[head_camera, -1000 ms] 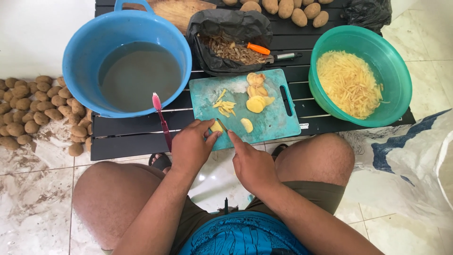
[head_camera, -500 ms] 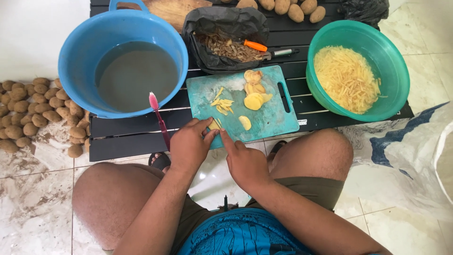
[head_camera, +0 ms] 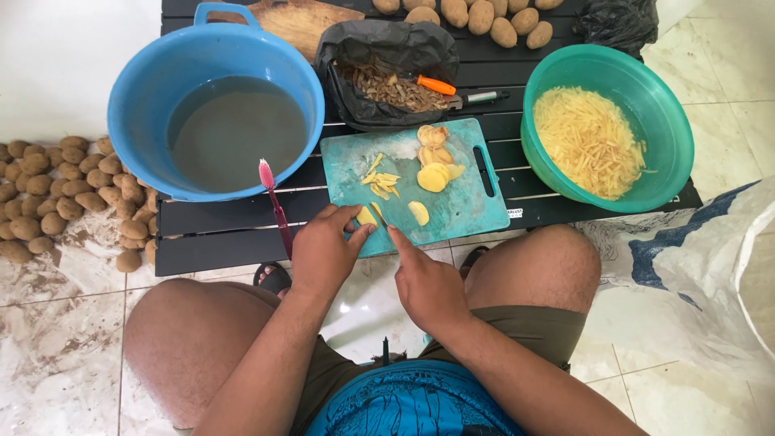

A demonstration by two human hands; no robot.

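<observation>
A teal cutting board [head_camera: 460, 202] lies on a low black slatted table [head_camera: 218, 222]. My left hand [head_camera: 323, 250] pins a small yellow potato piece [head_camera: 366, 216] at the board's near edge. My right hand [head_camera: 424, 278] grips a knife [head_camera: 381, 216] whose blade rests beside that piece; the handle is hidden in my fist. Cut strips [head_camera: 381, 179] and round potato slices [head_camera: 434, 173] lie further up the board, with one slice [head_camera: 419, 212] near the blade.
A blue tub of murky water [head_camera: 234, 133] stands left, a green bowl of potato strips [head_camera: 593, 141] right. Behind the board: a black bag of peelings [head_camera: 387, 81], an orange-handled peeler [head_camera: 436, 85], whole potatoes [head_camera: 476, 16]. A red toothbrush [head_camera: 274, 206] lies on the table. Potatoes [head_camera: 56, 190] pile on the floor.
Both hands stay at the board's near edge. The right hand with the knife has shifted slightly along the small piece.
</observation>
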